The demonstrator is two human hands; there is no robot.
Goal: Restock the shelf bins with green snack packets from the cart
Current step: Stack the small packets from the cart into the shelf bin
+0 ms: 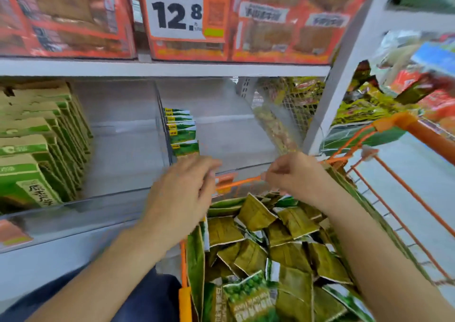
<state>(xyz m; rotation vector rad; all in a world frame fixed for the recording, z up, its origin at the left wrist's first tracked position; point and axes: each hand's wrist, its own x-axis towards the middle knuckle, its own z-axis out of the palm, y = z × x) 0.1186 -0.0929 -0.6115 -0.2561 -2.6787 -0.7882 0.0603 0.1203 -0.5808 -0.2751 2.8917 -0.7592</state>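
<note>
Left hand: fingers stretched out loose and a little apart, holding nothing, hanging over the front edge of the shelf. Right hand: fingers curled in, tips close to the thin orange rim of the cart. Too blurry to tell if pinching the rim or just near it. No packet in either hand.

Just below and a bit toward the body from both hands: a big heap of green snack packets in the cart, lying flat and jumbled, corners pointing every way, so no one long side to line up with. Nearest packets right under the right wrist, so right hand closer to the heap; left hand off to the side, past the cart's left rim, nearer the shelf.

Ahead of the left fingers, and a little up: the middle bin, see-through walls, mostly bare, with only a short row of green packets standing on edge along its left wall, faces turned sideways. Lots of room to the right of that row.

Further left: a bin full of green and brown boxes. Above: red packs and a white price sign. Far right: more shiny bags on another shelf.

Best guess for next: down into the heap to grab, then forward and up to the middle bin, packets stood on edge like the row.
</note>
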